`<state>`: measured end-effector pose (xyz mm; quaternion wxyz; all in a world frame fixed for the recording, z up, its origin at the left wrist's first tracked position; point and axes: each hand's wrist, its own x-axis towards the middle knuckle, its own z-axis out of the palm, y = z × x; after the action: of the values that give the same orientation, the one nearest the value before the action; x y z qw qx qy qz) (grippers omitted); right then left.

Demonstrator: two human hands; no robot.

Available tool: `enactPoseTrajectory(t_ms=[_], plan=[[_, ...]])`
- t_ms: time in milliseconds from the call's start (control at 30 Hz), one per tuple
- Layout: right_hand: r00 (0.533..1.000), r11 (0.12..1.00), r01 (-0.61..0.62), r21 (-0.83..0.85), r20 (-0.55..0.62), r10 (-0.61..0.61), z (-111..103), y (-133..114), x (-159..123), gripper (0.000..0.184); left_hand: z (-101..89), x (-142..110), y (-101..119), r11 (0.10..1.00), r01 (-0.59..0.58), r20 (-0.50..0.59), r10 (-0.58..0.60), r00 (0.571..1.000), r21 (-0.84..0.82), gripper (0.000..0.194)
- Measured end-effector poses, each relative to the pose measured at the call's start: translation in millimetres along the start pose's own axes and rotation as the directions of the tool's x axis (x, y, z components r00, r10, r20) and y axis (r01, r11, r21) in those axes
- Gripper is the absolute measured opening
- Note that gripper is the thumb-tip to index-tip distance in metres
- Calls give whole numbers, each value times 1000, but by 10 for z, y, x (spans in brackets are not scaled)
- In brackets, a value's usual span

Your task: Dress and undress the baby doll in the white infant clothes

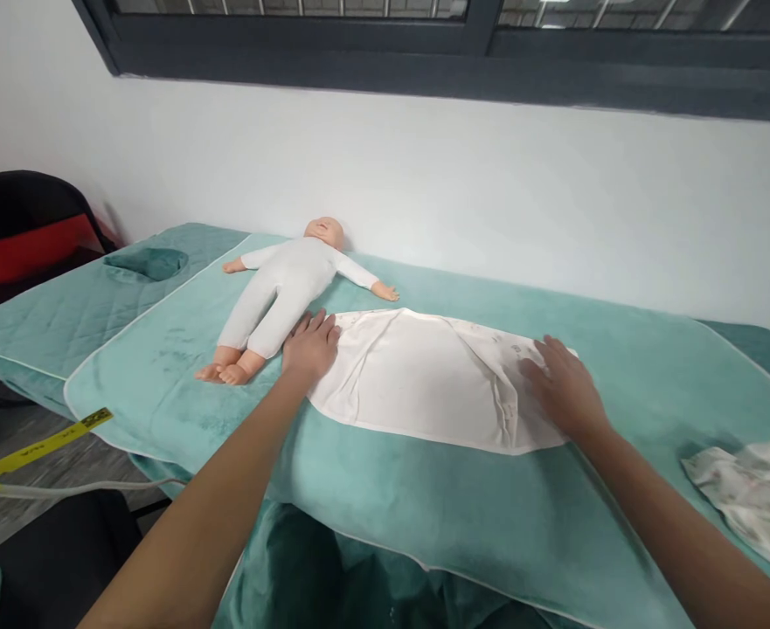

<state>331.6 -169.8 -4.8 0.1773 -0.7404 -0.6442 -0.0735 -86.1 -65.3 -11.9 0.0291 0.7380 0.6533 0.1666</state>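
A white cloth garment (417, 376) with a faint print along its edges lies flattened on the green bed cover, its sides folded inward. My left hand (311, 348) rests palm down at its left end, fingers stretched out. At the right end, my right hand (566, 384) lies on the fabric with its fingers spread. Neither hand grips the cloth. Just beyond my left hand, a baby doll (286, 284) in a white bodysuit lies on its back, arms out and feet towards the near left.
A crumpled printed cloth (755, 498) lies at the right edge of the bed (456, 489). The white wall (424, 175) borders the far side. To the left are a black and red chair (31, 240), a yellow strap (40, 447) and a pale cable (76, 489).
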Motion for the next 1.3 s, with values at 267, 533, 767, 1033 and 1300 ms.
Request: enactPoseTrajectory(t_ms=[267,533,767,1033,1300], plan=[[870,914,371,166,283,-404,469,-1712,81,61,8,-7,-7,1000,6,-4,-6,1000,-4,51],[898,911,370,180,181,-400,786,-2263,427,60,7,-13,-29,998,4,-41,-6,999,-64,48],[779,802,545,244,206,-592,565,-2339,14,58,-49,-21,-51,969,24,-81,-45,996,-245,51],[671,689,615,383,205,-713,256,-2361,-692,74,-37,-39,-67,972,23,-83,-44,996,-236,52],[837,900,304,312,364,-409,261,-1923,-266,65,-3,-24,-78,956,59,-114,-95,989,-287,49]])
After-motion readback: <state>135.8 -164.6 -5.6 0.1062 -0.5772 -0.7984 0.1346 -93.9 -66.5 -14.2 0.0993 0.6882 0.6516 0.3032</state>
